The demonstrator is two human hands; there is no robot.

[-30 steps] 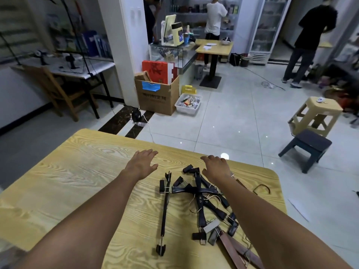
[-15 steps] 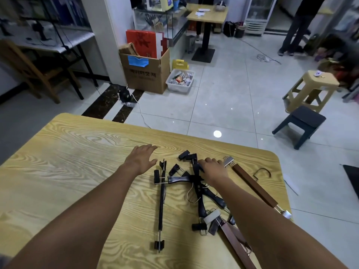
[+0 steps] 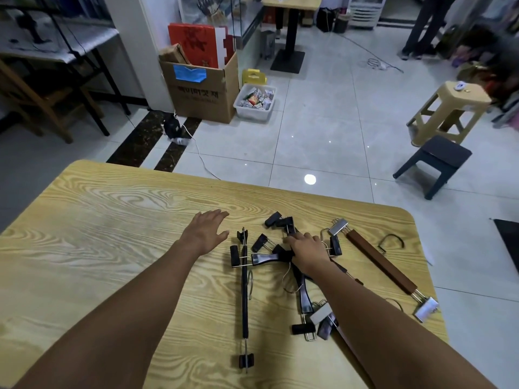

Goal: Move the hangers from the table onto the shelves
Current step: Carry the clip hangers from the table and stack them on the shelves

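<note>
A tangle of black clip hangers [image 3: 269, 258] lies on the wooden table [image 3: 112, 248], right of centre. One long black hanger [image 3: 245, 299] lies apart at the pile's left side. A brown wooden clip hanger [image 3: 379, 266] lies to the right, with another partly hidden under my right forearm. My right hand [image 3: 307, 249] rests on top of the black pile with its fingers curled down onto the hangers; whether they grip one is hidden. My left hand [image 3: 206, 231] hovers flat over the bare table just left of the pile, fingers straight.
Beyond the table's far edge is tiled floor with a cardboard box [image 3: 200, 85], a white bin [image 3: 255, 103], a dark stool [image 3: 436, 162] and a beige stool [image 3: 449, 113]. A person's legs [image 3: 421, 29] stand at the far right. No shelves are in view.
The view has tilted down and moved closer. My right hand has dropped from above the pile onto the black hangers. My left hand has stayed open beside them.
</note>
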